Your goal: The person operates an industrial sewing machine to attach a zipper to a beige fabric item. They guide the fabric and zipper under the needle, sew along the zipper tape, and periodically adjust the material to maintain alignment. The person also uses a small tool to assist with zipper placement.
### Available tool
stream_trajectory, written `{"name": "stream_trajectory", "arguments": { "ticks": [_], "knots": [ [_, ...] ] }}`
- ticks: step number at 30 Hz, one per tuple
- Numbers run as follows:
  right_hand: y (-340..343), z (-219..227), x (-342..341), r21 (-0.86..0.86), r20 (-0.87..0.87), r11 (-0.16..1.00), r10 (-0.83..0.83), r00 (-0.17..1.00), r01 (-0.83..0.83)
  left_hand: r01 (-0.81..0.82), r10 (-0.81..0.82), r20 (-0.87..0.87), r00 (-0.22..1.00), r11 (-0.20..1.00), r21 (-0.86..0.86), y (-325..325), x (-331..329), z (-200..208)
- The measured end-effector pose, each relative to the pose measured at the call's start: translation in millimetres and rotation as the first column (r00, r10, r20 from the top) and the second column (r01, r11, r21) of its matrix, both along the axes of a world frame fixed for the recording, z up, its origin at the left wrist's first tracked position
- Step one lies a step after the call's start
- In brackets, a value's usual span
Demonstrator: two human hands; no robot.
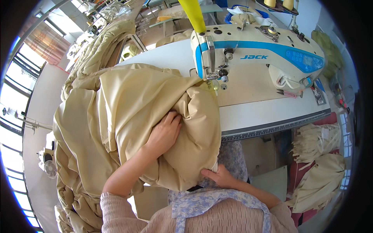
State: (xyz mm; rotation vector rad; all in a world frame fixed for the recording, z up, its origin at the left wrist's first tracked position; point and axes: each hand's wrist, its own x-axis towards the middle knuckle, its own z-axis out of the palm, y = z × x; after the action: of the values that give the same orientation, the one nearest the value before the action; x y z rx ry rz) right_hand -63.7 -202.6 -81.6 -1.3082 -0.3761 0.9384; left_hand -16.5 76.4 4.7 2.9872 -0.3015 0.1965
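Laying a curled, bare left hand (pixel 166 130) on glossy, pale-gold, bunched cloth (pixel 136 97), near-left of the white-and-blue, long-armed sewing machine (pixel 256 48); impossible to tell if gripping. Pinching the edge with the bare right hand (pixel 221 175), nearside of the machine. Seemingly soft, slippery, heavy in bulk; best taken by edge and fold.

Front right, the table (pixel 268 115) offers passage (sewing machine (pixel 258 50) behind); bunched fabric (pixel 128 112) blocks the left.

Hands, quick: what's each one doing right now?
Left hand: fingers bent into a fold of the tan cloth; whether it has a grip can't be told.
Right hand: closed, holding the cloth's edge, thumb on top.
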Motion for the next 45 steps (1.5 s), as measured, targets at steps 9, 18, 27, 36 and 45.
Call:
{"name": "stream_trajectory", "arguments": {
  "ticks": [9, 18, 27, 36, 45],
  "knots": [
    [-19.2, 13.4, 11.1, -0.204, -0.034, 0.971, 0.122, 0.992, -0.126, 0.042, -0.032, -0.281, 0.959, 0.999, 0.029, 37.2, 58.4, -5.3],
    [-12.5, -26.5, -2.4, -0.249, 0.163, 0.967, 0.092, 0.982, -0.050, -0.212, 0.211, -0.028, 0.977, 0.976, -0.055, 4.2, 0.7, 47.1],
    [-48.9, -18.0, 17.3, -0.342, -0.081, 0.926, 0.140, 0.987, -0.159, 0.091, -0.115, 0.105, 0.988, 0.973, 0.212, -6.8, 10.2, -24.1],
    [-52.5, 33.4, 26.7, -0.121, 0.233, 0.966, -0.196, 0.953, 0.228, 0.137, -0.101, 0.110, 0.989, 0.904, -0.406, -52.9, -20.5, 15.6],
    [-18.6, 84.5, 48.8, -0.103, 0.382, 0.994, -0.001, 0.924, 0.044, -0.093, -0.301, -0.254, 0.919, 0.462, -0.882, -88.2, -21.8, 42.4]
  ]
}}
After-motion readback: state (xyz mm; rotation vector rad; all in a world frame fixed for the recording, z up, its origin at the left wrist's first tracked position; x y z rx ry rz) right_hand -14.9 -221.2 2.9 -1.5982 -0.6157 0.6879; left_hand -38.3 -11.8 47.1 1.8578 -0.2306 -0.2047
